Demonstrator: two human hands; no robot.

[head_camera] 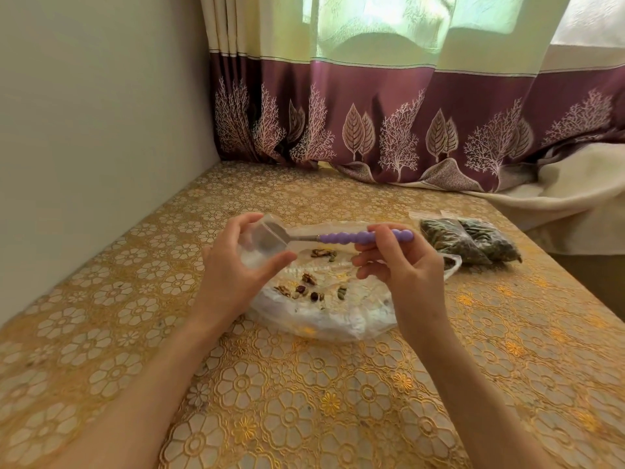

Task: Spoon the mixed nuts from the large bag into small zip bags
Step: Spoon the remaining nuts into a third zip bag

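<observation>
Head cam – left hand (233, 265) fingers curl round small zip bag (262, 242), right hand (399, 262) fingers pinch spoon (338, 237) w/ bowl inside.

Both forearms (142, 377) bare, with no sleeves visible.

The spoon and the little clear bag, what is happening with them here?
A person is portioning mixed nuts. The left hand holds a small zip bag open, and the right hand grips a purple-handled spoon with its bowl at the bag's mouth. Below lies the large bag with only a few nuts left. Two filled bags lie on the table to the right.
</observation>
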